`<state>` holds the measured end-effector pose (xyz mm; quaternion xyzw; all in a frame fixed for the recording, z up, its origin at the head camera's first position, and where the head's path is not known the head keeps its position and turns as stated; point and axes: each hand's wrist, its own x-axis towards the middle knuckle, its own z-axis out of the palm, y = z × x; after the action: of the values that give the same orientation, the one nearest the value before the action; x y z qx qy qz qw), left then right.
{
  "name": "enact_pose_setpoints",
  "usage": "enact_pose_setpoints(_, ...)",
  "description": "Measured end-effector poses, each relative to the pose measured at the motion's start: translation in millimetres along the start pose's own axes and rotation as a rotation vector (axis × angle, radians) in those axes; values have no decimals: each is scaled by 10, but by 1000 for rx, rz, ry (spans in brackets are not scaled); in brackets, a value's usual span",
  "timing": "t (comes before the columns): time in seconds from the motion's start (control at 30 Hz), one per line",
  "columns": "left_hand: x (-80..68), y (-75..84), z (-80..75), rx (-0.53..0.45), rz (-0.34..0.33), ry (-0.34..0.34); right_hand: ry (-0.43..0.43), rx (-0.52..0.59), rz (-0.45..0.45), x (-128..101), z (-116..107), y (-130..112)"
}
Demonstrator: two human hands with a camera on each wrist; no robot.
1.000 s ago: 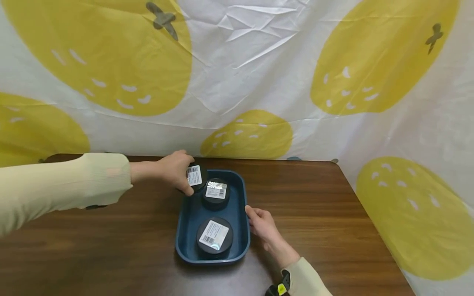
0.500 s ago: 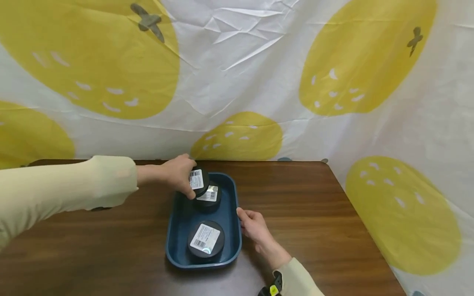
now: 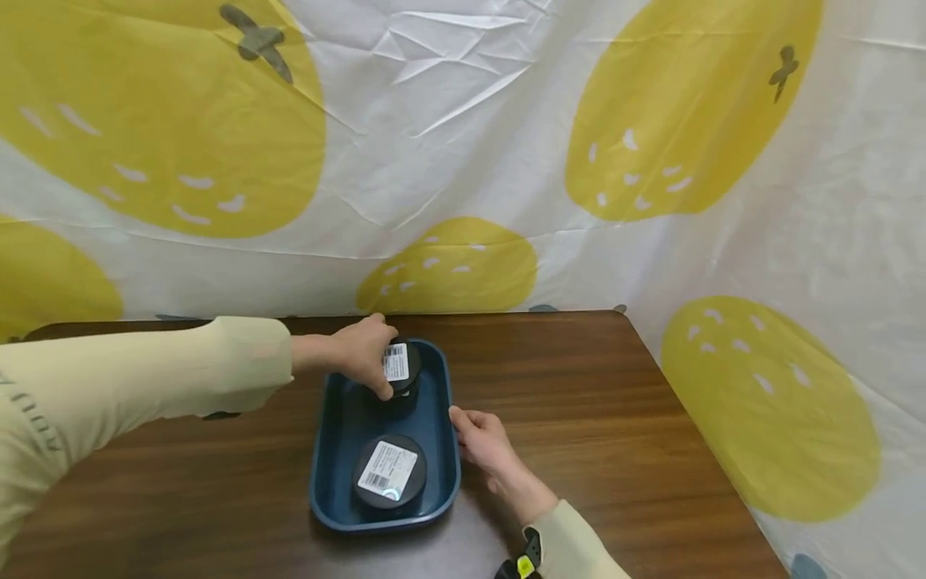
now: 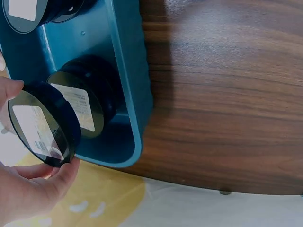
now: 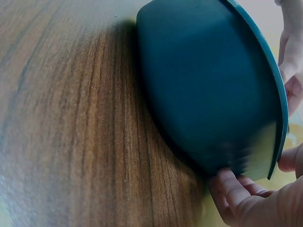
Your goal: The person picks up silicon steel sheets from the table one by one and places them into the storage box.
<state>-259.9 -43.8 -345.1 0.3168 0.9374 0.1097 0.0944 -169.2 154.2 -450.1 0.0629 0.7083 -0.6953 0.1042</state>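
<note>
My left hand (image 3: 358, 354) grips a round black tub (image 3: 402, 366) with a white label, thumb on the near side and fingers on the far side. In the left wrist view this tub (image 4: 59, 123) is tilted and overlaps a second labelled black tub (image 4: 98, 118) standing in the blue tray (image 4: 128, 80). In the head view the held tub covers most of that second one. Another labelled tub (image 3: 391, 473) sits at the tray's near end. My right hand (image 3: 492, 450) holds the tray's right side, thumb at the rim and fingers against the outer wall (image 5: 203, 85).
The tray stands on a brown wood-grain table (image 3: 564, 418). Behind and to the right hangs a white cloth (image 3: 463, 161) with large yellow fruit prints, close to the table's far edge. A dark band (image 3: 521, 563) is on my right wrist.
My left hand has carried its tub rightward over the tray, above the far tub, which is now mostly covered. The right hand keeps its hold on the tray. The head view has shifted slightly.
</note>
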Motion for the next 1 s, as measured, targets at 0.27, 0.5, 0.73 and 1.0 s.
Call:
enact_pose_setpoints(0.27,59,12,54,3,-21,-20,-2,-9,7,13,32,-8)
enact_pose_setpoints(0.5,116,9,99,14,-33,-39,8,-3,16,21,-3,-2)
enact_pose_setpoints(0.73,136,-17,160,15,-29,-46,6,-9,15,12,-13,14)
enact_pose_setpoints(1.0,164,-58,212,18,-14,-30,2,10,8,-3,-20,18)
